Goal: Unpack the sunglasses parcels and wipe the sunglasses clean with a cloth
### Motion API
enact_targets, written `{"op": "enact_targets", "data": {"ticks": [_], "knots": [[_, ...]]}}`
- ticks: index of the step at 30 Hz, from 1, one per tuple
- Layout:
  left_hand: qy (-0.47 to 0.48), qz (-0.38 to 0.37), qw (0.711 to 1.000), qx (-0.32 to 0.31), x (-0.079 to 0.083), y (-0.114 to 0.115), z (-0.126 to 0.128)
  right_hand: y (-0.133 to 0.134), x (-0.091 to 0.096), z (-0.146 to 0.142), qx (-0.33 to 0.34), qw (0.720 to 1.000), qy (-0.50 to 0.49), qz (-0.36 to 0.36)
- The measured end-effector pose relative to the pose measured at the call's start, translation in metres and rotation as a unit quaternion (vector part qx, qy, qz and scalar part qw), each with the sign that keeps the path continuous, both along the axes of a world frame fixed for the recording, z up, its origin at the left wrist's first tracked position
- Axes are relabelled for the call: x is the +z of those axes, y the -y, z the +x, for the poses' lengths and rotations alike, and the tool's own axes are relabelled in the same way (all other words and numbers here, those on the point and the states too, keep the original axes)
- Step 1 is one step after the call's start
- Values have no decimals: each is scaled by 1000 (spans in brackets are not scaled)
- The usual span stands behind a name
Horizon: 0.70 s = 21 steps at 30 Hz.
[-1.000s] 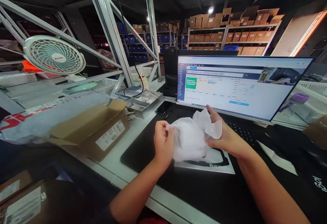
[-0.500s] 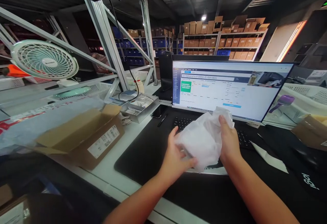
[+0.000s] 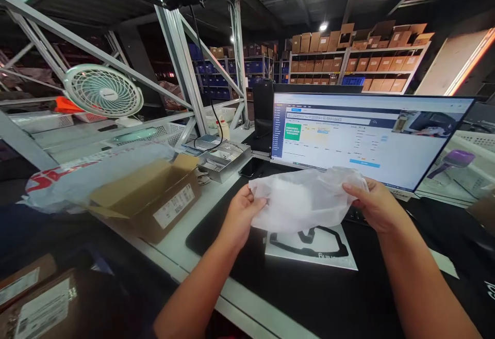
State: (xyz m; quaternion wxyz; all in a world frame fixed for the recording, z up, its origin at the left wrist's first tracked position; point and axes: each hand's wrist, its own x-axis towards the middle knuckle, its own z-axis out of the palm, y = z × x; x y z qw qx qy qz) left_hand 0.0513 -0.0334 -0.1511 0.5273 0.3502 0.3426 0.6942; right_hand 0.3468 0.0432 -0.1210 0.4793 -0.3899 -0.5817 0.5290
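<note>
Both of my hands hold a crumpled white plastic bag (image 3: pixel 307 199) stretched wide above the black desk mat (image 3: pixel 240 248). My left hand (image 3: pixel 243 214) pinches the bag's left edge. My right hand (image 3: pixel 373 204) grips its right edge, fingers closed on the film. Under the bag lies a white sheet with a black outline print (image 3: pixel 315 248). Behind the bag stands a lit monitor (image 3: pixel 367 135), and the keyboard is mostly hidden by the bag and my right hand.
An open cardboard box (image 3: pixel 149 197) with a label lies left on the white bench, next to a grey mailer bag (image 3: pixel 88 174). A metal tray (image 3: pixel 224 159), a white fan (image 3: pixel 103 92) and steel frame posts stand behind. Shelves of cartons fill the background.
The bag was bunched between my hands; now my hands have moved apart and pulled it out wide. The view has shifted slightly.
</note>
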Motion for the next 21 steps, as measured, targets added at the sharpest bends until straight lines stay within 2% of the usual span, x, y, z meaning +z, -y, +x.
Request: {"op": "enact_targets", "data": {"ticks": [3, 5, 8, 11, 15, 18, 21], "knots": [[39, -41, 998, -32, 6, -7, -17, 0, 2, 5, 54, 995, 87, 4], [66, -53, 996, -33, 6, -9, -22, 0, 0, 0, 74, 993, 86, -10], [120, -48, 990, -59, -2, -3, -16, 2, -10, -22, 29, 999, -4, -35], [135, -42, 987, -74, -20, 5, 0, 4, -21, -44, -28, 999, -40, 7], [80, -33, 995, 55, -37, 4, 9, 4, -21, -41, -43, 992, 73, 90], [82, -20, 988, 128, -42, -5, 5, 0, -16, -25, -26, 986, 151, 62], [86, -12, 983, 164, -44, -11, 2, -3, -15, -21, 0, 976, 209, 55]]}}
